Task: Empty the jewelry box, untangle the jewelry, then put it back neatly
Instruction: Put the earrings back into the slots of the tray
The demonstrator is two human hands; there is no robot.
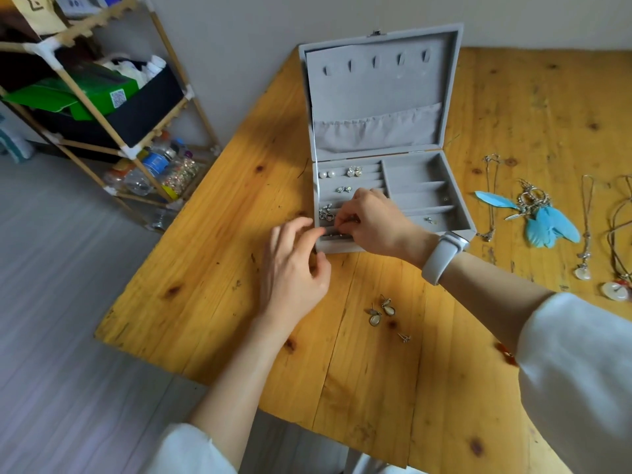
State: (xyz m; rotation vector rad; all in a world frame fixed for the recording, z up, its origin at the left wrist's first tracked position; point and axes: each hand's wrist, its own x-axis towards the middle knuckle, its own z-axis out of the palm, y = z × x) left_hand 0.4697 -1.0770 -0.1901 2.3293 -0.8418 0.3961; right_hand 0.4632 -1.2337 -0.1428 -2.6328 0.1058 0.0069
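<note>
The grip of the right hand (pixel 372 222) is a pinch: its fingertips press together on a small metal piece at the front ring rolls of the jewelry box (pixel 460 230) — what the piece is, I cannot tell. The left hand (pixel 294 265) has its fingers loosely curled, and the tips touch the front left edge of the box, at about 9 o'clock from the right hand; whether they pinch something there I cannot tell. A grey wristband (pixel 441 256) sits on the right wrist.

The box stands open on the wooden table (pixel 212 268), its lid upright. In the ring rolls on the left side lie the pearl studs (pixel 326 174), the sparkling studs (pixel 354 171), a small silver pair (pixel 343 189) and a silver cluster (pixel 325 213) just beside the right fingertips. A tiny piece (pixel 429 219) lies in the front right compartment.

On the table, at 6 o'clock from the box, lie two oval drop earrings (pixel 381 311) and a small stud (pixel 404 336). At 3 o'clock from the box lie a thin chain (pixel 491 196), the blue feather earrings (pixel 543 220) and more necklaces (pixel 586 227) — they are apart from each other. A shelf rack (pixel 102 107) stands at 10 o'clock, beside the table.
</note>
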